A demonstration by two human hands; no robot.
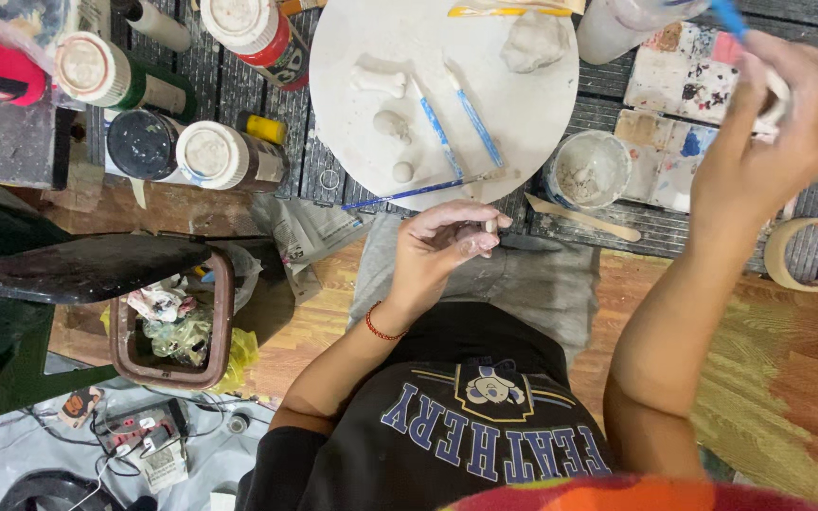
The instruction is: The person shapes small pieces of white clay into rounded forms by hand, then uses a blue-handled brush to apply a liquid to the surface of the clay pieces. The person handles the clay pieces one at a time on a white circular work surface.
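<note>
Pinching a small pale clay piece (490,225) between the thumb and fingertips of my left hand (437,248), I hold it just off the near edge of the round white board (523,114), above my lap. That grip is closed tight on the piece; a red cord bracelet (379,329) circles the wrist behind it.

My right hand (769,142) is raised well off to the right of the board, fingers curled shut around the handle of a blue brush (731,19), whose tip runs out of view at the top. It hovers over a paint-stained palette (679,85) lying right of the board.

On the board itself lie a bone-shaped clay piece (378,81) towards its left side, a rounded clay lump (392,124) below that, a small clay ball (403,171) nearer me, and a bigger raw clay chunk (534,42) at the board's far right. Two blue-handled tools (456,118) rest slanted across its middle, and a thin blue brush (418,192) lies along its near edge.

Just right of the board sits a small white cup (587,168) smeared with clay, with a wooden stick (582,218) lying in front of it. Left of the board stand several paint bottles with white caps (210,151). Far right of the board lies a roll of tape (811,254).
</note>
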